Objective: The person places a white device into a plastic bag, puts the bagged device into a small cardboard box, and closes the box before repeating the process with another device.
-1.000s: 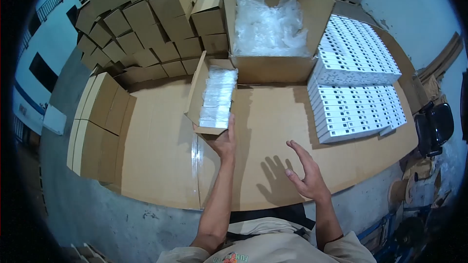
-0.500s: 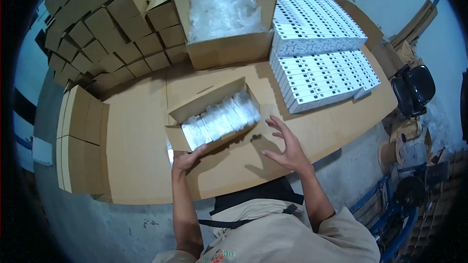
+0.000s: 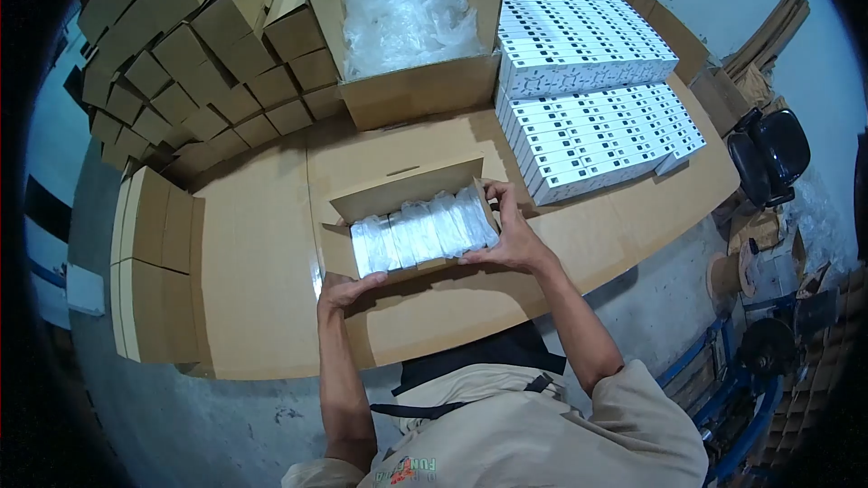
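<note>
In front of me on the table is an open cardboard box (image 3: 407,186), its long back flap standing up. A row of white packs in clear plastic wrap (image 3: 420,232) fills it. My left hand (image 3: 348,292) grips the near left corner, thumb along the front edge and the other fingers hidden beneath. My right hand (image 3: 512,237) is closed round the right end, with its thumb at the front and fingers on the far side.
A large carton (image 3: 420,98) of clear plastic bags stands behind. Stacked white boxes (image 3: 597,136) are at right. Brown cartons (image 3: 208,63) are piled at back left, and more closed cartons (image 3: 154,262) stand on the table's left edge. A black chair (image 3: 768,155) is beyond the table.
My right hand has moved in from the right and taken hold of the box's right end. The box has turned to sit straighter before me. My left hand has stayed at its corner.
</note>
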A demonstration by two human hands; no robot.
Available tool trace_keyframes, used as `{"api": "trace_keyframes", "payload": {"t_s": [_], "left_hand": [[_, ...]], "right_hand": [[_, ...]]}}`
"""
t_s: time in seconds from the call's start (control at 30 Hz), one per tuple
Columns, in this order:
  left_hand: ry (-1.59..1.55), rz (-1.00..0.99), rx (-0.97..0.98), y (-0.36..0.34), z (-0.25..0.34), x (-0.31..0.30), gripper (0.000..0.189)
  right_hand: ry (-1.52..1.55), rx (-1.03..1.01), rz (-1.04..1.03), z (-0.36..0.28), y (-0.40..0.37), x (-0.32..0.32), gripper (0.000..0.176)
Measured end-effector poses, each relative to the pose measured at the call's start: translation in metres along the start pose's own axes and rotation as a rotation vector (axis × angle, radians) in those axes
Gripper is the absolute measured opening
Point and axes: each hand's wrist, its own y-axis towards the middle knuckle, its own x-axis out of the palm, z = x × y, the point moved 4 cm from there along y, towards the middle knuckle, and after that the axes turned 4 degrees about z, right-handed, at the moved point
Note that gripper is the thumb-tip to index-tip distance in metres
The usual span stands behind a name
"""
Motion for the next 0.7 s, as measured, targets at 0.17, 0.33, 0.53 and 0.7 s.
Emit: {"api": "trace_keyframes", "payload": {"t_s": [0.17,0.33,0.53,0.7], "left_hand": [[-0.080,-0.046,-0.148,0.005,0.003,0.000,0.112],[-0.086,0.000,-0.085,0.003,0.004,0.007,0.111],[-0.166,0.183,0.159,-0.004,0.046,0.038,0.118],[0.036,0.358,0.276,-0.010,0.014,0.029,0.110]], "right_hand": [[-0.017,-0.022,0.018,-0.001,-0.006,0.004,0.111],[0.012,0.052,0.144,-0.007,-0.011,0.009,0.107],[0.044,0.065,0.299,-0.019,-0.010,0.019,0.098],[0.028,0.100,0.322,-0.027,-0.012,0.019,0.087]]}}
